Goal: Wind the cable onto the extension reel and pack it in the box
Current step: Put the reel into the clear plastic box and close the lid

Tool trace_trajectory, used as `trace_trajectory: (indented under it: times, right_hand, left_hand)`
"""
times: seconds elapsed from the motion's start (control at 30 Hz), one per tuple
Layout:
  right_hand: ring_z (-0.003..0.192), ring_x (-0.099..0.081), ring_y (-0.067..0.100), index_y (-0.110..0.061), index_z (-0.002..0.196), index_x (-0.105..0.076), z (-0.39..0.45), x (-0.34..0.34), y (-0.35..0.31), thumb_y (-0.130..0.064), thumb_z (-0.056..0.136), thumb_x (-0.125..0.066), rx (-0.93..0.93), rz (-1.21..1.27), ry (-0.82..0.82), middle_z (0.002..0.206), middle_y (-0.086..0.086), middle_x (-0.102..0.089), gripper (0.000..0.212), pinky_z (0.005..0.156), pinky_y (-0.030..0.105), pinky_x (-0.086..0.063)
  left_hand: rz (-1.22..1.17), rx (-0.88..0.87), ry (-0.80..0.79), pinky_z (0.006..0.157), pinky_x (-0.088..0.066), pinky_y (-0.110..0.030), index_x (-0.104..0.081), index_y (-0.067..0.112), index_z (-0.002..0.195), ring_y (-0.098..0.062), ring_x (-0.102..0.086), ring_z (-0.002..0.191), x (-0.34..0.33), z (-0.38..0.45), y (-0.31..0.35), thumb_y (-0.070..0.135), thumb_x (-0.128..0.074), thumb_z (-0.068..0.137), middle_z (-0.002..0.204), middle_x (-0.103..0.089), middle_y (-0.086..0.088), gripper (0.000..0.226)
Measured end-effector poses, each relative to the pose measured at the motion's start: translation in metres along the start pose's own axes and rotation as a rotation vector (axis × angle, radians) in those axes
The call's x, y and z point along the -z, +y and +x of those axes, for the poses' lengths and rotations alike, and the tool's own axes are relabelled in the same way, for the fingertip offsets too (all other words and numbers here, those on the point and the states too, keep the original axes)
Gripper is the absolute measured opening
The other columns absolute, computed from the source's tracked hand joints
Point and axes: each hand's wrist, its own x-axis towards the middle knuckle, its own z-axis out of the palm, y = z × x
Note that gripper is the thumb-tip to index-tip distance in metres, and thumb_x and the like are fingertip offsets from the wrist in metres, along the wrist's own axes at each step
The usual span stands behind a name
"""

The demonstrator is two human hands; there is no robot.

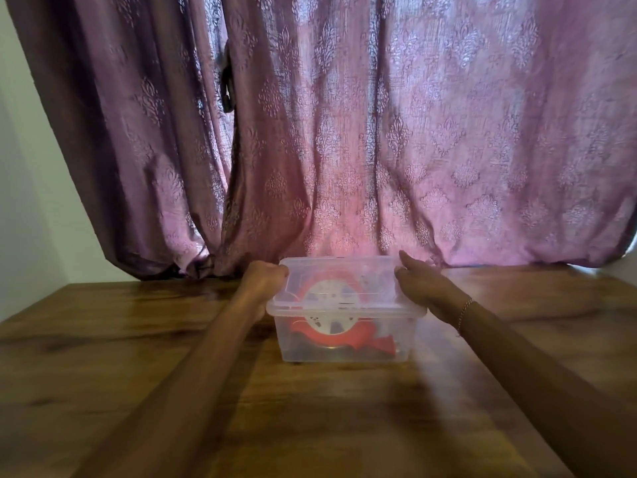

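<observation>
A clear plastic box [348, 343] stands on the wooden table near the far edge, with its clear lid [344, 270] lying on top. Inside it, seen through the plastic, lies the red extension reel [332, 331] with a white centre; the cable on it is hard to make out. My left hand [263, 277] is curled against the lid's left edge. On the lid's right edge rests my right hand [418, 281], fingers stretched along it, a thin bracelet on the wrist.
The wooden table [138, 357] reaches from the near edge to a purple patterned curtain [344, 132] hanging right behind the box. A pale wall [27, 201] is at the left.
</observation>
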Motion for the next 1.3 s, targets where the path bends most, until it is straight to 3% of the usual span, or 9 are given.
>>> trace_trajectory:
  times: [0.2, 0.3, 0.47, 0.57, 0.63, 0.8, 1.0, 1.13, 1.3]
  right_hand:
    - [0.103, -0.053, 0.021, -0.029, 0.156, -0.024, 0.002, 0.0, -0.002, -0.025, 0.105, -0.029, 0.021, -0.129, -0.051, 0.155, 0.014, -0.039, 0.052, 0.073, 0.026, -0.045]
    - [0.085, -0.058, 0.017, -0.037, 0.156, -0.021, 0.003, 0.005, -0.003, -0.03, 0.103, -0.029, -0.042, -0.133, -0.111, 0.15, 0.014, -0.042, 0.054, 0.077, 0.045, -0.059]
    - [0.086, -0.069, 0.035, -0.048, 0.148, -0.024, 0.0, 0.008, -0.004, -0.034, 0.097, -0.033, -0.157, 0.055, -0.182, 0.128, 0.006, -0.052, 0.053, 0.054, 0.051, -0.061]
    - [0.081, -0.071, 0.034, -0.046, 0.146, -0.028, -0.002, 0.005, 0.001, -0.036, 0.09, -0.038, -0.229, 0.203, -0.148, 0.11, 0.005, -0.058, 0.058, 0.054, 0.051, -0.06]
    - [0.083, -0.069, 0.03, -0.03, 0.148, -0.028, -0.002, 0.003, 0.001, -0.039, 0.087, -0.044, -0.269, 0.238, -0.094, 0.107, 0.004, -0.057, 0.064, 0.057, 0.046, -0.06]
    - [0.087, -0.068, 0.029, -0.007, 0.111, -0.063, -0.003, -0.012, 0.012, -0.044, 0.083, -0.066, -0.375, 0.572, 0.057, 0.098, 0.008, -0.071, 0.046, 0.085, 0.047, -0.056]
    - [0.063, -0.05, 0.001, -0.016, 0.068, -0.071, -0.014, -0.011, 0.007, -0.037, 0.07, -0.086, -0.165, 0.379, 0.517, 0.065, -0.011, -0.058, 0.026, 0.057, 0.023, -0.039]
    - [0.082, -0.069, 0.022, -0.012, 0.087, -0.074, -0.019, -0.011, 0.011, -0.019, 0.07, -0.087, -0.201, 0.635, 0.355, 0.089, 0.006, -0.073, 0.022, 0.078, 0.039, -0.059]
    - [0.075, -0.075, 0.027, -0.006, 0.111, -0.064, -0.023, -0.014, 0.013, 0.002, 0.085, -0.069, -0.245, 1.015, 0.043, 0.093, 0.013, -0.077, 0.028, 0.055, 0.033, -0.058]
  left_hand:
    - [0.007, 0.032, -0.101, 0.047, -0.052, -0.023, -0.068, 0.008, 0.12, -0.021, -0.071, 0.073, 0.0, 0.005, -0.009, 0.017, -0.053, 0.1, 0.083, -0.07, -0.002, 0.026]
    - [0.023, 0.032, -0.123, 0.047, -0.051, -0.022, -0.066, 0.009, 0.124, -0.019, -0.07, 0.074, 0.0, 0.006, -0.009, 0.018, -0.052, 0.1, 0.084, -0.07, -0.001, 0.029]
    - [0.076, 0.019, -0.093, 0.031, -0.039, -0.012, -0.062, 0.008, 0.131, -0.011, -0.062, 0.065, -0.001, 0.006, -0.006, 0.022, -0.05, 0.103, 0.076, -0.061, 0.006, 0.033]
    - [0.059, 0.02, -0.11, 0.045, -0.051, -0.017, -0.061, 0.007, 0.131, -0.016, -0.066, 0.072, -0.001, 0.007, -0.009, 0.024, -0.05, 0.103, 0.083, -0.064, 0.002, 0.035]
    - [0.018, 0.035, -0.111, 0.059, -0.057, -0.028, -0.061, 0.005, 0.13, -0.021, -0.069, 0.078, -0.001, 0.005, -0.012, 0.027, -0.052, 0.101, 0.089, -0.068, -0.002, 0.037]
    - [0.024, 0.063, 0.1, 0.033, -0.041, -0.018, -0.046, -0.001, 0.139, -0.015, -0.061, 0.063, -0.001, -0.008, -0.013, 0.035, -0.07, 0.09, 0.1, -0.06, -0.007, 0.066]
    - [0.052, 0.037, 0.171, 0.036, -0.037, -0.022, -0.055, -0.003, 0.129, -0.011, -0.052, 0.055, -0.001, -0.014, -0.01, 0.033, -0.075, 0.085, 0.1, -0.061, -0.01, 0.059]
    - [0.048, 0.025, 0.208, 0.037, -0.035, -0.02, -0.062, -0.002, 0.12, -0.011, -0.048, 0.052, -0.003, -0.015, -0.01, 0.033, -0.078, 0.082, 0.104, -0.067, -0.012, 0.054]
    - [0.033, 0.037, 0.235, 0.039, -0.036, -0.02, -0.068, -0.002, 0.11, -0.013, -0.051, 0.052, -0.003, -0.018, -0.009, 0.031, -0.079, 0.08, 0.105, -0.071, -0.015, 0.046]
